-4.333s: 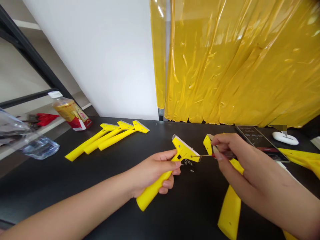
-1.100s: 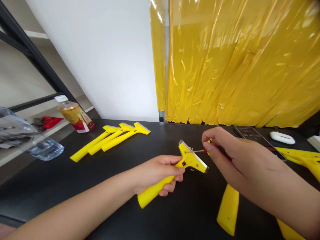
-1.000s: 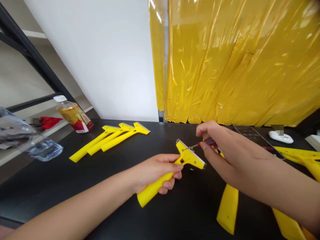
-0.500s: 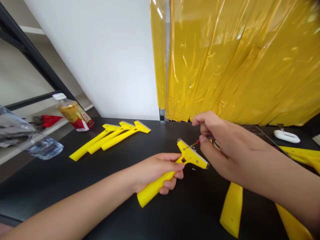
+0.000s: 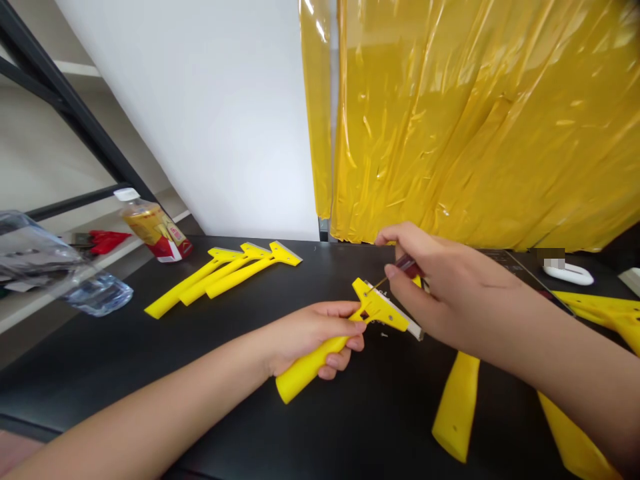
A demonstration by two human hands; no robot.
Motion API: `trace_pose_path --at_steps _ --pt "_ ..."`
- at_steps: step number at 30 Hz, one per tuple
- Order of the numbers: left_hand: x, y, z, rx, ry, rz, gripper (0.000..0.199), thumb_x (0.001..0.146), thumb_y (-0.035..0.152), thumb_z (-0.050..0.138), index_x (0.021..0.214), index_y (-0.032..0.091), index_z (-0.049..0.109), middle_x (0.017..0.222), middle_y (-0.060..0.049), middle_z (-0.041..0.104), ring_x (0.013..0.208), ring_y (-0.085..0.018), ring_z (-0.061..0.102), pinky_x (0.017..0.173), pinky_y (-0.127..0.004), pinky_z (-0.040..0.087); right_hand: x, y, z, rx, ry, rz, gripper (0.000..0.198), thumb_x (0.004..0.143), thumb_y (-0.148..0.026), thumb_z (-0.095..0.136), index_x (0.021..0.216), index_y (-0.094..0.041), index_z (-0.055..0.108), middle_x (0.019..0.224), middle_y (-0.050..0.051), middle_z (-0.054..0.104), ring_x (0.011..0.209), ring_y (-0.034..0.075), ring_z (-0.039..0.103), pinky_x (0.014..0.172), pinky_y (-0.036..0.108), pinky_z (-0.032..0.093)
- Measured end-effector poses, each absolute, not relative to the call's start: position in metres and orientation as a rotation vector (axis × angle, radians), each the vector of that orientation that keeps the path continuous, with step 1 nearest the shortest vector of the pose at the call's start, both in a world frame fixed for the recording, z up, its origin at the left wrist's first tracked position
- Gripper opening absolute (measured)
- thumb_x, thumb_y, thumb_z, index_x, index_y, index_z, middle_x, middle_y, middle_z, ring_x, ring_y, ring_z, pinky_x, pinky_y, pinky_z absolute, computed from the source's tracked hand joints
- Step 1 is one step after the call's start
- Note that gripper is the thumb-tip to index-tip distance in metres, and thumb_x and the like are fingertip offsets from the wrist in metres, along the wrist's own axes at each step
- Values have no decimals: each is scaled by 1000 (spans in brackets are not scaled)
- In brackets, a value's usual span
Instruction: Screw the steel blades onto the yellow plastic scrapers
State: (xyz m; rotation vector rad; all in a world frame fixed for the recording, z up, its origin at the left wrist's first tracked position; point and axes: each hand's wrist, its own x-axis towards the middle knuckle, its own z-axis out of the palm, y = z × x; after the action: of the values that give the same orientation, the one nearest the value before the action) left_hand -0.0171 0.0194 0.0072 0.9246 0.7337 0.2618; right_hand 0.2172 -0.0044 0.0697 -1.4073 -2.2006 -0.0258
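Observation:
My left hand (image 5: 320, 340) is wrapped round the handle of a yellow scraper (image 5: 310, 373), its wide head tilted up to the right. A metal blade (image 5: 414, 328) sticks out past the lower right end of that head. In my right hand (image 5: 425, 280) is a thin screwdriver (image 5: 406, 264), pinched between thumb and fingers. Its tip meets the scraper head near the upper screw. Small screws (image 5: 384, 335) lie on the black table just beyond the head, partly hidden by it.
Three yellow scrapers (image 5: 240, 275) lie side by side at the back left, near a drink bottle (image 5: 155, 227) and a clear plastic bottle (image 5: 100, 290). More yellow scraper parts (image 5: 457, 407) lie at the right, partly under my right arm. A white case (image 5: 569, 273) sits at the back right.
The blade has slid toward the lower right, out past the end of the scraper head. The screwdriver's dark handle shows more now, and my right hand has shifted slightly left.

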Motion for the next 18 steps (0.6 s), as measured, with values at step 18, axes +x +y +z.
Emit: trace_pose_path --at_steps 18 --pt "-21 21 3 905 697 278 23 98 33 76 111 25 59 85 4 52 52 -4 42 47 -16 34 235 -2 65 -1528 -2082 118 15 106 -36 48 104 -26 59 87 1 66 73 18 60 68 34 45"
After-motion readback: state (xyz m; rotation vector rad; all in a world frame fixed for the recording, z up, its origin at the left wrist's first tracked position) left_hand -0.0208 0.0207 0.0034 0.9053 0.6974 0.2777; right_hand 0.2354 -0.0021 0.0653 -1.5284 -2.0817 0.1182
